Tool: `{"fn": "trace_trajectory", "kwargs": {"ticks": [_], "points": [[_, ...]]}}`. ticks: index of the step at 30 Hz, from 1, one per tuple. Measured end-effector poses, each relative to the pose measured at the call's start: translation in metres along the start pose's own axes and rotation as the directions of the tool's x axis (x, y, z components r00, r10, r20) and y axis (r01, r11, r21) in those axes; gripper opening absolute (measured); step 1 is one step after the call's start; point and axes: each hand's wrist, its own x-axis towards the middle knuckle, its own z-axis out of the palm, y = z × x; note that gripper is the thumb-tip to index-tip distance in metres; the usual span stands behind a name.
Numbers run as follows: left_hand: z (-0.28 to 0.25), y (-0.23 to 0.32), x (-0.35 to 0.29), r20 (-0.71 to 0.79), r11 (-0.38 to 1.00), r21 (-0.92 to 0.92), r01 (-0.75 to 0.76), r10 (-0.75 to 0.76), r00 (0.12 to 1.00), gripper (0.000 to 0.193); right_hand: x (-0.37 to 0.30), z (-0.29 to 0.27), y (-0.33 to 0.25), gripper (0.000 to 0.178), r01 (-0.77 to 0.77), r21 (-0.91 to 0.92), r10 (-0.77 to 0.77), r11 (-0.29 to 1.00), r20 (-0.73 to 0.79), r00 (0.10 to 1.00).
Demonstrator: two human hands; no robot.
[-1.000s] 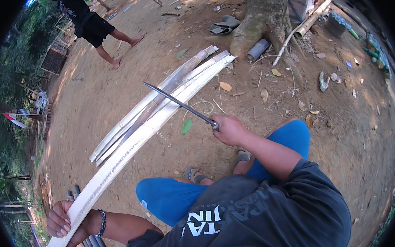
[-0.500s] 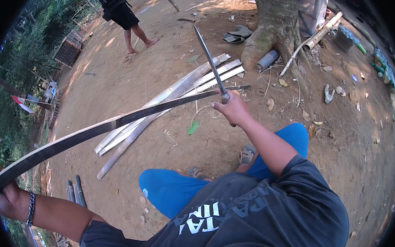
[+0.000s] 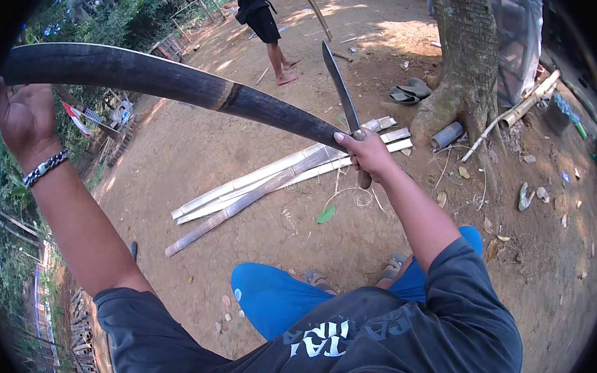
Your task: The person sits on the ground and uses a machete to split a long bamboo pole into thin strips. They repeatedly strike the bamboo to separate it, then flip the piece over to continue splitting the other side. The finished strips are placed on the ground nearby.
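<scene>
A long dark split bamboo strip [image 3: 155, 79] arches from the upper left down toward my right hand. My left hand [image 3: 28, 124], raised at the far left, holds up its wide end; the palm shows and the fingers are partly hidden behind the strip. My right hand [image 3: 368, 156] is closed round the wooden handle of a machete [image 3: 342, 88], whose blade points up and away. The strip's narrow near end meets my right thumb beside the handle; whether the thumb pinches it is unclear. Several pale split bamboo pieces [image 3: 244, 190] lie crossed on the ground beyond my knees.
A tree trunk [image 3: 464, 39] rises at the right, with sandals [image 3: 411, 91] and a short bamboo section [image 3: 447, 135] near its roots. Another person [image 3: 261, 24] stands barefoot at the back. A bamboo pole [image 3: 529, 100] lies at far right.
My left hand has risen, lifting the wide end of the bamboo strip up from the lower left. My right hand still grips the machete by the strip's other end. The view has shifted.
</scene>
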Motion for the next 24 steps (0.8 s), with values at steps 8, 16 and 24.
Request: {"fn": "trace_trajectory", "kwargs": {"ticks": [8,16,24], "points": [[0.075,-0.154,-0.189,0.103,0.935,-0.268,0.233,-0.213,0.972,0.048,0.01,-0.011,-0.014,0.044,-0.039,0.007,0.039,0.999,-0.007,0.999],[0.066,-0.131,-0.237,-0.291,0.966,-0.211,0.149,-0.207,0.934,0.024,-0.075,0.027,0.014,0.051,0.3,-0.429,-0.372,0.852,-0.094,0.924],[0.05,-0.091,-0.277,-0.524,0.996,0.017,0.083,-0.061,0.849,0.026,-0.151,0.052,0.008,0.028,0.25,-0.457,-0.171,0.853,0.209,0.963]]}}
